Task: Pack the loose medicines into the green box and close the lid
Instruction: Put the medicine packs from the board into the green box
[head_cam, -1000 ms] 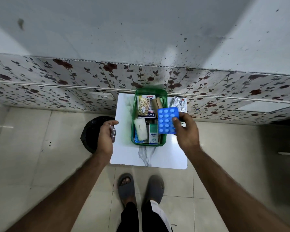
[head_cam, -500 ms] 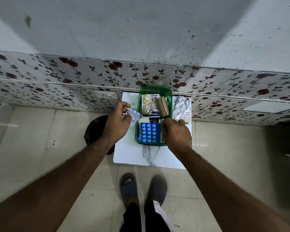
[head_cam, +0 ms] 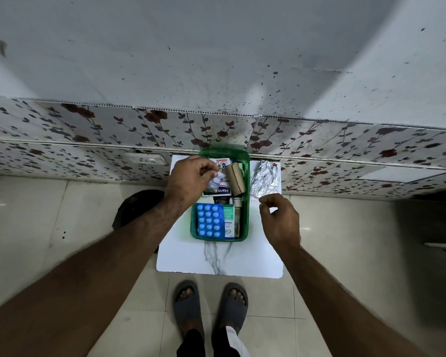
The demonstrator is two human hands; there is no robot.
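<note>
The green box [head_cam: 247, 202] stands open on a small white marble-look table [head_cam: 219, 256]. Inside lie a blue blister pack [head_cam: 209, 220] at the near left, a green-and-white carton [head_cam: 229, 220] beside it, a brown roll [head_cam: 235, 179] and a white sachet [head_cam: 223, 191]. My left hand [head_cam: 191, 180] hovers over the box's far half, pinching a small clear pill strip [head_cam: 215, 181]. My right hand [head_cam: 281, 219] is right of the box, fingers loosely curled and holding nothing. A silver foil strip [head_cam: 265, 181] lies on the table beyond it.
The table stands against a floral-tiled wall [head_cam: 88, 140]. A black round bin [head_cam: 137, 207] sits on the floor left of the table. My feet in grey slippers [head_cam: 209, 305] are just in front of the table.
The blue blister pack went from my right hand into the box. My right hand withdrew to the right, empty. My left hand carried the small clear strip from the left to over the box.
</note>
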